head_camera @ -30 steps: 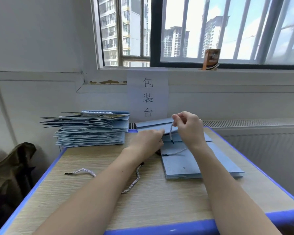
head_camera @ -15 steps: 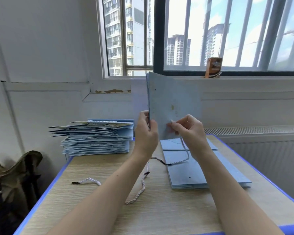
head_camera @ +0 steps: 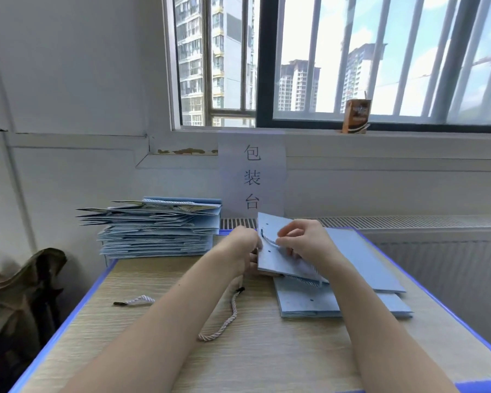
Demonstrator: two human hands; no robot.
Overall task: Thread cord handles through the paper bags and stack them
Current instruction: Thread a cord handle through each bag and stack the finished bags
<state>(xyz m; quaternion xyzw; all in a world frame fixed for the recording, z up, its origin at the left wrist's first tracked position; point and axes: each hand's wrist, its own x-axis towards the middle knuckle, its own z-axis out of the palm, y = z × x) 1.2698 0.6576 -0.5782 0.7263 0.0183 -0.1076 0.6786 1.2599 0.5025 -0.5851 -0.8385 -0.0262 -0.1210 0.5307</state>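
A flat light-blue paper bag [head_camera: 270,259] is tilted up over the pile of flat bags [head_camera: 309,303] at mid-table. My left hand [head_camera: 243,248] grips its left edge. My right hand [head_camera: 304,242] pinches a white twisted cord [head_camera: 270,241] that enters a punched hole near the bag's top; a second hole shows lower on the panel. A loose cord [head_camera: 227,319] lies on the table under my left forearm, and its other end [head_camera: 136,301] shows to the left.
A tall stack of flat blue bags with cords [head_camera: 156,228] stands at the back left of the blue-edged wooden table [head_camera: 267,358]. A paper sign [head_camera: 251,177] hangs on the wall. A drink carton [head_camera: 356,116] sits on the windowsill. A dark bag [head_camera: 17,296] lies left of the table.
The bag that stood upright in both hands half a second ago has tipped down toward the pile. My right hand now pinches the cord at the upper hole.
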